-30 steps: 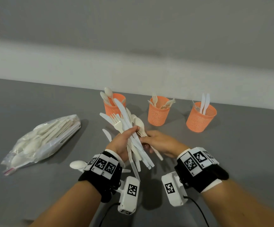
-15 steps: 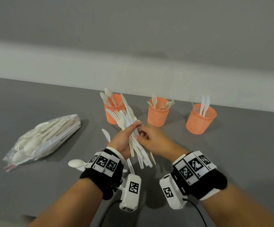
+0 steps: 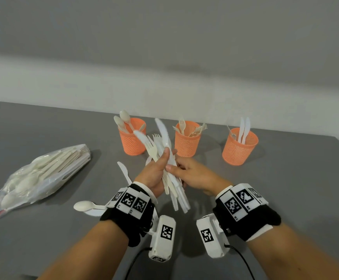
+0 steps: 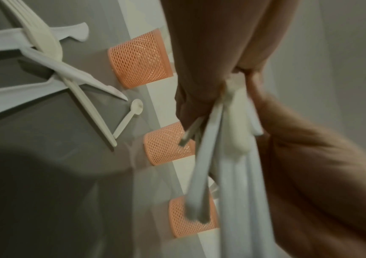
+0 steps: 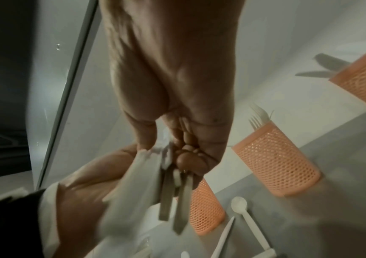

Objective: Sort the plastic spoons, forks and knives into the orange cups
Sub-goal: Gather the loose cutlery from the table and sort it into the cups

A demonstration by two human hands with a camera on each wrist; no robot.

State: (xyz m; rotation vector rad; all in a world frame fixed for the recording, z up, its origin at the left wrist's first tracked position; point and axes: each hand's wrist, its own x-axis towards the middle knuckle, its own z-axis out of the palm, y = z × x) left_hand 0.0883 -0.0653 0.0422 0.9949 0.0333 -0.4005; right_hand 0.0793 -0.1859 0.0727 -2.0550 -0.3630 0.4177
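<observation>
Three orange mesh cups stand at the back of the grey table: the left cup (image 3: 133, 141) holds spoons, the middle cup (image 3: 187, 142) forks, the right cup (image 3: 239, 150) knives. My left hand (image 3: 163, 159) grips a mixed bundle of white cutlery (image 3: 160, 138) just in front of the left and middle cups, heads up and handles hanging down. My right hand (image 3: 174, 168) pinches pieces in the middle of that bundle. The wrist views show the bundle's handles (image 4: 232, 157) (image 5: 166, 188) squeezed between both hands.
A clear bag of more cutlery (image 3: 41, 174) lies at the left. Loose pieces lie on the table under my left wrist: a knife (image 3: 124, 171) and a spoon (image 3: 83, 206), with crossed pieces (image 4: 45, 52) in the left wrist view. A white wall runs behind the cups.
The bundle has tightened from a spread fan and tilted more upright. Both hands have shifted a little forward toward the cups, the right hand staying at the bundle.
</observation>
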